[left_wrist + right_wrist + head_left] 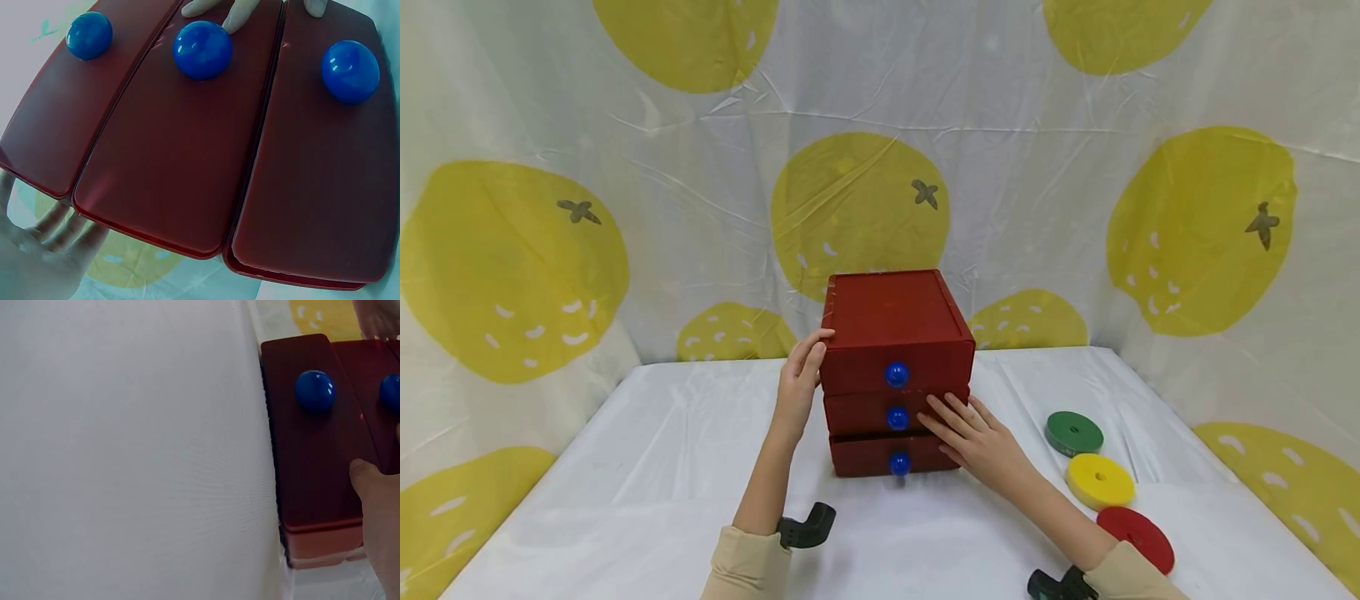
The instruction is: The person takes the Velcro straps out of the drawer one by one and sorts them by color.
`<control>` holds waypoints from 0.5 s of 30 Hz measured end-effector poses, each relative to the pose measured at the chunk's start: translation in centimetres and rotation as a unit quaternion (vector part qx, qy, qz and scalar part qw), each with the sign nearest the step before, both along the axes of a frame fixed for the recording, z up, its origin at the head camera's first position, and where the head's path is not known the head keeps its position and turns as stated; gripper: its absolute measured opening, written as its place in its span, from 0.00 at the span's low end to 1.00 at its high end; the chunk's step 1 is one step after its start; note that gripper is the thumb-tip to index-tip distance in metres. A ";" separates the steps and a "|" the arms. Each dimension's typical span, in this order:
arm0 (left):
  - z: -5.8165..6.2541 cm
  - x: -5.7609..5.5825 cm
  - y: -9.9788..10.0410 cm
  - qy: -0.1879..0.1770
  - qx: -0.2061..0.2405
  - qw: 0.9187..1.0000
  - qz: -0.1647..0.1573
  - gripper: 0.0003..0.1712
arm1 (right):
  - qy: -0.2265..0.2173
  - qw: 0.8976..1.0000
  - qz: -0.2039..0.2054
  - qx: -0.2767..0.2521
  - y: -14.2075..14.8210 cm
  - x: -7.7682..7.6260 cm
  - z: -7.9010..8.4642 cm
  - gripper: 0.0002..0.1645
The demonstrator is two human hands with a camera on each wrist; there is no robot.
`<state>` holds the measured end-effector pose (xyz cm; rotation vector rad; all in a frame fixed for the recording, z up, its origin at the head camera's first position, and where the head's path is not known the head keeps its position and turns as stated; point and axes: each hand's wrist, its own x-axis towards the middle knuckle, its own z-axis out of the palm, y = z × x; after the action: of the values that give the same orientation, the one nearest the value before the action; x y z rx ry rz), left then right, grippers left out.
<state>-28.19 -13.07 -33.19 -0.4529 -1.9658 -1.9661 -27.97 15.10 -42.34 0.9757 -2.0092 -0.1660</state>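
A dark red cabinet with three stacked drawers stands on the table; each drawer has a round blue knob. My left hand rests along the cabinet's left side near the top, fingers extended, and shows again in the left wrist view. With fingers spread and nearly straight, my right hand touches the right part of the drawer fronts. Its fingertips lie on the middle drawer, and its thumb touches the bottom drawer. A dark gap shows above the bottom drawer.
To the right, a green disc, a yellow disc and a red disc lie in a row, each with a centre hole. White cloth covers the table. Behind hangs a curtain with yellow fruit prints.
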 end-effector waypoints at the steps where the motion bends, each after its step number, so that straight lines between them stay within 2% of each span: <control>1: 0.0 0.0 0.0 0.001 0.001 1.000 0.001 0.19 | 0.003 1.000 0.000 0.000 0.0 -0.1 -0.1 0.28; 15: 0.0 0.1 0.2 -0.006 -0.002 1.000 0.010 0.19 | 0.038 0.999 -0.006 0.006 0.1 -1.0 -0.3 0.26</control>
<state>-28.11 -12.91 -33.21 -0.4217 -1.9743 -1.9568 -28.93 15.18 -42.69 0.9521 -1.9464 -0.2197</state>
